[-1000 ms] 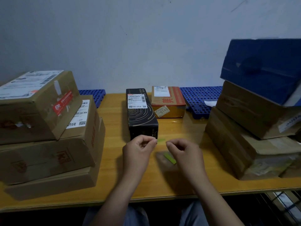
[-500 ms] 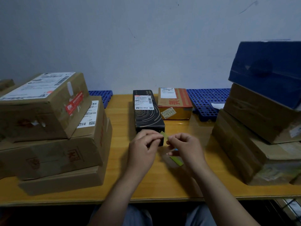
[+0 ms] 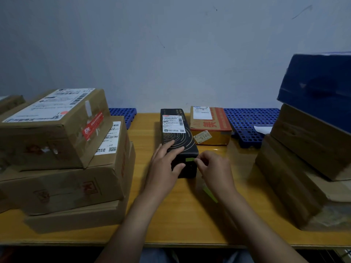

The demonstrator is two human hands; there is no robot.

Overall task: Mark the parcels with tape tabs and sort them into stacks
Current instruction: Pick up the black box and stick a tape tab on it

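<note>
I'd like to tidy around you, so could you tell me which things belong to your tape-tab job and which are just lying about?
In the job: black box, green tape tab pinched by the right hand, left hand resting on the box, spare green tape strip, orange carton, left stack, right stack.
Lying about: blue perforated mats, white paper slip.

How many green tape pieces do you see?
2. One tab on the near end of the black box, pinched by the right hand; one strip on the table beside that wrist. More may be hidden.
</note>
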